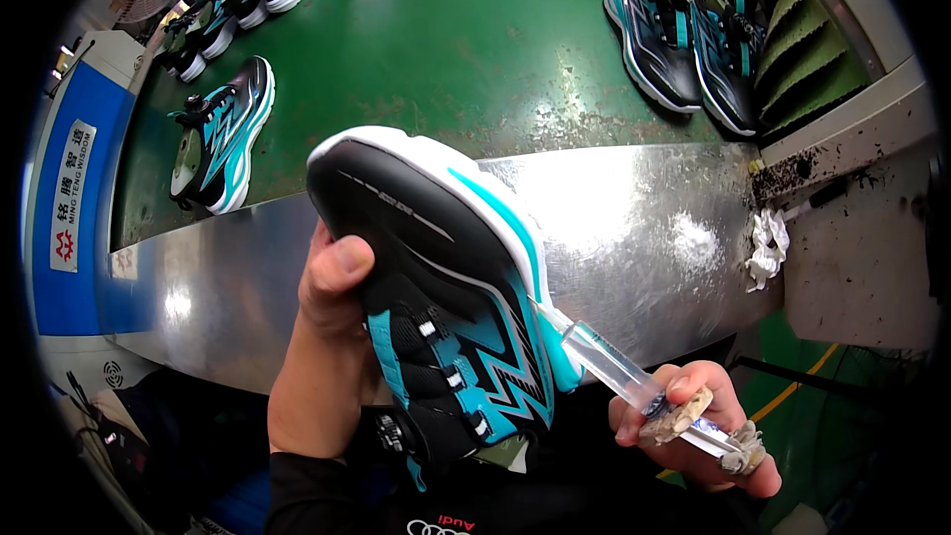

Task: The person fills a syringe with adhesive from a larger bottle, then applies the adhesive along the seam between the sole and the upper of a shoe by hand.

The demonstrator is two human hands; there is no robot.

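We hold the shoe point(446, 287) up off the surface point(634, 238) in our left hand point(332, 307), fingers wrapped behind the upper and the thumb pressed on the black side near the laces, so the toe points up and away from us and the white sole edge faces our right. Our right hand point(693, 426) is closed around a clear tube-like applicator point(634, 381), its handle end crusted with dried residue, and the tip touches the sole edge just where the teal side panel meets the white rim. We judge the step in hand to be working along that seam with the tip, and doing it well depends mostly on the left hand: we want the shoe steady and tilted so the seam faces us, turning the shoe a little at a time, not chasing it with the tool. The right hand should keep the tip light and on the join itself, since a slip toward the teal and black upper would likely mark it. Whether anything is coming out of the tip we cannot tell. Beyond our hands, across the metal strip, a green belt point(446, 40) carries more shoes of the same kind: one point(223, 134) ahead of the left hand, a pair point(684, 35) ahead of the right. A crumpled white rag point(765, 248) lies beyond the right hand, near enough for wiping a smear.
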